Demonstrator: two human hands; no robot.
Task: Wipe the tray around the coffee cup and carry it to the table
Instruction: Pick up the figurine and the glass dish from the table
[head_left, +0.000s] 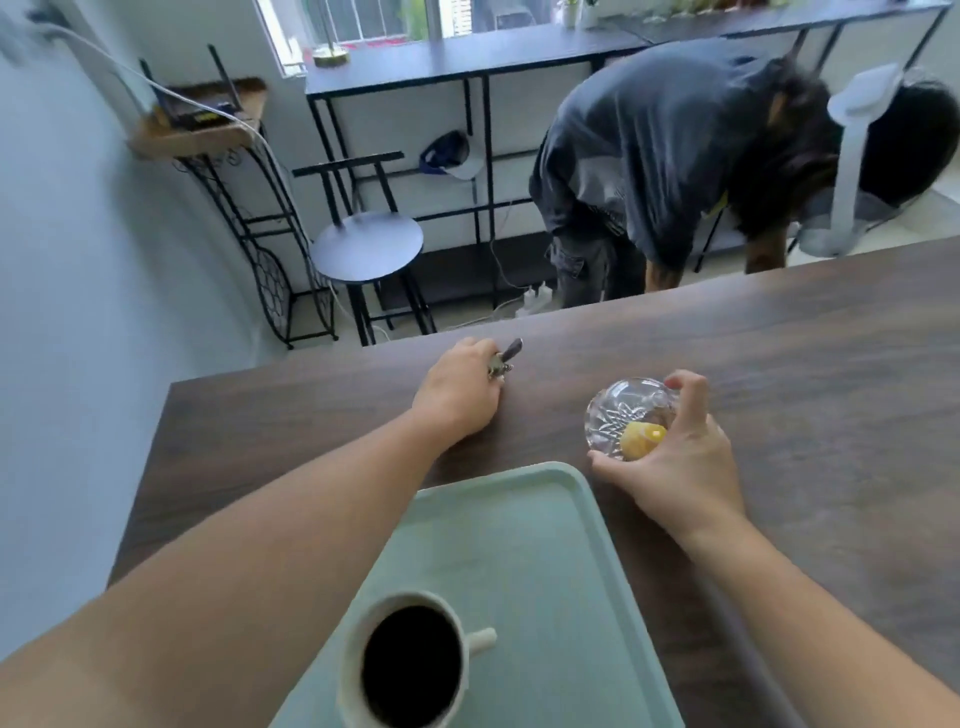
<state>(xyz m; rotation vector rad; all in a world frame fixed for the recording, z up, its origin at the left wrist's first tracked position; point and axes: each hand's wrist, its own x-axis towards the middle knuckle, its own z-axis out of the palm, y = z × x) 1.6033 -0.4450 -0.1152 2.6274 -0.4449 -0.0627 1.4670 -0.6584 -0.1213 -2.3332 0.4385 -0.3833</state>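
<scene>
A pale green tray (530, 525) lies on the dark wooden table (805, 374), close to me. A white cup of black coffee (410, 662) stands on the tray's near left part, handle pointing right. My left hand (460, 392) rests on the table beyond the tray, closed on a small metal utensil (506, 358) whose end sticks out past my fingers. My right hand (675, 462) grips a cut-glass bowl (628, 415) with a yellow piece inside, just right of the tray's far corner and tilted toward me.
Behind the table a person (675, 171) in a grey top bends down. A round black stool (366, 247), a wire rack with a router (202, 119), a long dark shelf table (467, 62) and a white fan stand (852, 156) fill the far side.
</scene>
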